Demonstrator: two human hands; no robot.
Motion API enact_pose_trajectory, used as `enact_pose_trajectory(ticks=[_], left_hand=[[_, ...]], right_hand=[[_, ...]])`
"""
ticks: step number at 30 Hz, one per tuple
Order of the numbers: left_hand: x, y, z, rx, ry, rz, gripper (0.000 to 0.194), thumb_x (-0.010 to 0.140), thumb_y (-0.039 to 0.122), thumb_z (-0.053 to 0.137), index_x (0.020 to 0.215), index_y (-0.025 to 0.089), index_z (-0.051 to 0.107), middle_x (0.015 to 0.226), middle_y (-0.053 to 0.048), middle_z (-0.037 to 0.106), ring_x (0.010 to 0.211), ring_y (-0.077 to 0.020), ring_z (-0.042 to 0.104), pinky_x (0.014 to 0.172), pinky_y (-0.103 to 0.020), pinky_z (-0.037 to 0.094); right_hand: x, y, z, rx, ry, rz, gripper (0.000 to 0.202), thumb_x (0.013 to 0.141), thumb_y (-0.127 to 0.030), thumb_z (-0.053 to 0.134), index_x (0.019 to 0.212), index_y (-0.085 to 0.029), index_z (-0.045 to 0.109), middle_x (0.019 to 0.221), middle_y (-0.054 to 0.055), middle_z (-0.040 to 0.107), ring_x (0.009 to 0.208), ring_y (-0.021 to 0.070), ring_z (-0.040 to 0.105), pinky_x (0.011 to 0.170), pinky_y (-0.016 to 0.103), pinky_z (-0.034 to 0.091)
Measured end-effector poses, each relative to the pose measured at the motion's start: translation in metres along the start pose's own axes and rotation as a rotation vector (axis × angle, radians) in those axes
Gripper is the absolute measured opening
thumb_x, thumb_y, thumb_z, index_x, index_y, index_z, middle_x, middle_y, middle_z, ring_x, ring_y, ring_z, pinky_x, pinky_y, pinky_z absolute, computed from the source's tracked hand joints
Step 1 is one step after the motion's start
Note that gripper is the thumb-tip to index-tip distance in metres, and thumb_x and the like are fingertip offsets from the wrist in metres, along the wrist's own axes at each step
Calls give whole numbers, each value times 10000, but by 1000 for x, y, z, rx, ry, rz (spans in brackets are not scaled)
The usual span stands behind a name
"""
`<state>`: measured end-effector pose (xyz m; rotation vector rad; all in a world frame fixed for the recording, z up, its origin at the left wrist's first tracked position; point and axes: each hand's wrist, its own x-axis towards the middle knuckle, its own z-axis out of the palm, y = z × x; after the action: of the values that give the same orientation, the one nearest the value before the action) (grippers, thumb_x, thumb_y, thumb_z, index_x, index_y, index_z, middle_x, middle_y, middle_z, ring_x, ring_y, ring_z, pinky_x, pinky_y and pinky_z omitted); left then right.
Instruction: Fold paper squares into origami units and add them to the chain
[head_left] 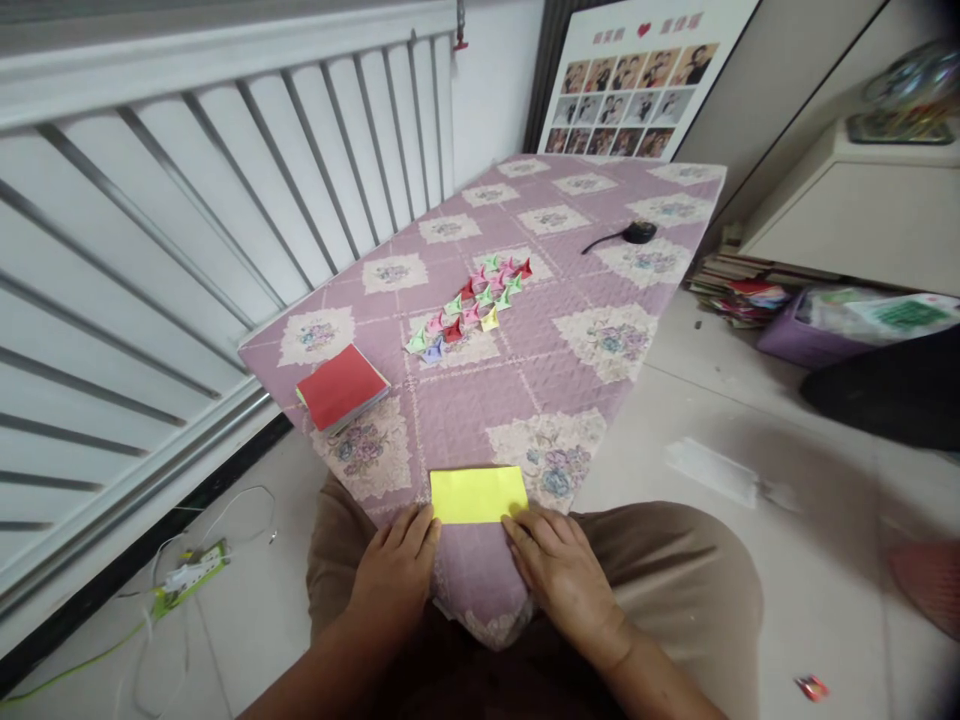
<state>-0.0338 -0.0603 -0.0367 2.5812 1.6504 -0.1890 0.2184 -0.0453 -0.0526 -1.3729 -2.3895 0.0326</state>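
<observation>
A sheet of yellow paper [478, 495], looking folded into a wide rectangle, lies on the near part of the table. My left hand [401, 565] holds its lower left corner, fingers together and pressed down at the edge. At the lower right corner, my right hand [559, 575] pinches the paper the same way, with the fingertips on it. Further up the cloth stand several small folded paper pieces [452, 330] in red, pink, green, yellow and blue, set in rows. To the left is a stack of coloured paper [345, 388] with a red sheet on top.
A pink flowered tablecloth [465, 400] covers the table. Towards its far right lies a black object with a thin tail [639, 233]. A white radiator [300, 150] runs along the left side. On the floor are a power strip [191, 575] and a purple bin [814, 330].
</observation>
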Motion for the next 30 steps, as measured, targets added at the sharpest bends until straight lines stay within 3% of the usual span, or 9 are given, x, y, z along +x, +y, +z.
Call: enact_pose_trajectory(ticks=[7,12,15,19,22,26,30], left_hand=[[6,3,-10,-5,3,-10,375,924,242,449,1286,222,543,1361,-43,521,1228,-231,451,994,-367,386],[27,12,-32,-37,-22,-48,229,932,289,469,986,198,672,1136,-68,603,1067,-244,504,908,-408,416],[45,20,-42,-40,-46,-44,214,927,255,476,885,178,672,978,-76,604,985,-248,507,857,-418,425],[64,31,-38,-49,9,53,201,936,179,436,959,167,635,1014,-71,590,990,-221,504,859,-375,441],[71,33,-26,-117,34,170,226,944,189,434,1095,206,602,1190,-47,571,1140,-191,459,952,-343,421],[71,27,-11,-144,63,139,392,942,163,402,1316,255,476,1423,-24,444,1346,-184,303,1085,-396,316],[69,20,-8,-88,48,130,463,951,185,360,1411,241,364,1494,-49,355,1394,-189,241,1120,-432,255]], right_hand=[[-7,10,0,-24,-23,67,289,914,-214,499,1163,-235,644,1097,83,664,1059,229,557,893,383,431],[-9,10,6,-12,15,36,285,925,-201,468,1151,-168,638,1093,109,645,1069,226,552,939,381,448],[-8,9,4,-29,-10,39,269,911,-200,496,1129,-142,642,1081,116,645,1064,244,546,922,389,464],[-6,6,2,-46,-20,54,251,906,-179,494,1103,-160,649,1067,113,642,1041,238,553,905,387,476],[-7,6,3,-33,3,51,263,910,-166,477,1118,-169,637,1060,110,638,1028,228,560,899,381,479],[-6,7,-1,0,14,73,255,916,-186,456,1081,-185,651,1013,99,650,979,229,582,869,383,483],[5,-6,-11,-9,4,201,238,916,-253,454,980,-240,683,1035,76,674,1008,256,593,921,459,419]])
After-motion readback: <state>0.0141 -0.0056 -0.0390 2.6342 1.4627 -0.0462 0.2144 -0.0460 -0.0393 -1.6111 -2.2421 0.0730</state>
